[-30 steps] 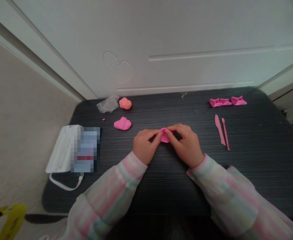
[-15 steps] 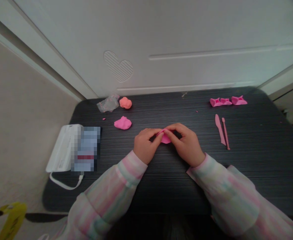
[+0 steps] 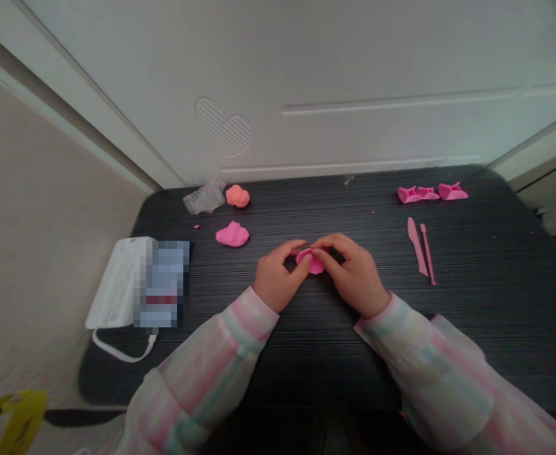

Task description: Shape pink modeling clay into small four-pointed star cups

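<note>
A small flat piece of pink clay sits between my two hands over the middle of the dark table. My left hand pinches its left edge with thumb and fingertips. My right hand pinches its top and right edge, fingers curled over it. Most of the piece is hidden by my fingers. Both sleeves are pastel striped.
A pink clay lump lies to the left, with an orange lump and a clear wrapper behind it. Two pink modelling tools lie on the right, shaped pink clay pieces beyond them. A white device with cable is at the left edge.
My fingers have shifted slightly on the clay piece, which now shows as a rounder flat disc; hands stay in the same place.
</note>
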The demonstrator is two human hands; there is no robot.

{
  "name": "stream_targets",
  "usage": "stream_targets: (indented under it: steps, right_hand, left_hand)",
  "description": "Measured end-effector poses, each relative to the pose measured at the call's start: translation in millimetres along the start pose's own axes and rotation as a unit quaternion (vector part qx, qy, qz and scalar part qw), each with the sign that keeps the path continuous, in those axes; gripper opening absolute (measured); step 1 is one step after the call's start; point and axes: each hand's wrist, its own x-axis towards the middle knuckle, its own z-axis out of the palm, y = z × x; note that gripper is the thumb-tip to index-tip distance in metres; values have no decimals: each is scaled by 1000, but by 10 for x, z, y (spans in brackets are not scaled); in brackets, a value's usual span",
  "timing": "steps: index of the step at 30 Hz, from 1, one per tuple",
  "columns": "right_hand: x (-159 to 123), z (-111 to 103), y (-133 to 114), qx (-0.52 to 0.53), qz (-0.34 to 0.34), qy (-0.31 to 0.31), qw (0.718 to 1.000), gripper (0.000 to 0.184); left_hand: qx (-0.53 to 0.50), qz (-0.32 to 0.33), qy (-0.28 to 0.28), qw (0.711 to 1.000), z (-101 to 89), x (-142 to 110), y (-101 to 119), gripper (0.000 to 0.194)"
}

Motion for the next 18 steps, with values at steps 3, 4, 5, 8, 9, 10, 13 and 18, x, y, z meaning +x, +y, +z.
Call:
stream_targets:
  steps: [3,4,5,8,9,10,13,18]
  right_hand:
    - [-12,18,-20,-3,-2,2,1000,8]
    - [-17,24,-24,-11,-1,-3,1000,8]
    - [-20,29,-26,-23,-5,-3,1000,9]
    - [-25,34,-19,-75,-43,0,996,11]
    - [-26,34,-12,-89,-58,0,994,9]
    - [-27,34,-4,-100,-70,2,993,8]
    - [-33,40,27,-127,-81,22,988,8]
    - [-49,51,55,-155,-105,45,981,7]
  left_hand:
    - [5,6,-15,1000,-4,14,5,15]
    - [8,5,-16,1000,-5,20,4,13]
    - [10,6,-13,1000,-6,25,3,13]
    - [18,17,0,1000,-4,29,-3,14]
    - [23,20,4,1000,-2,26,-5,14]
    - [29,20,9,999,0,22,-7,15]
    - [35,11,26,999,5,8,-8,14]
    - [31,2,18,999,8,9,9,10]
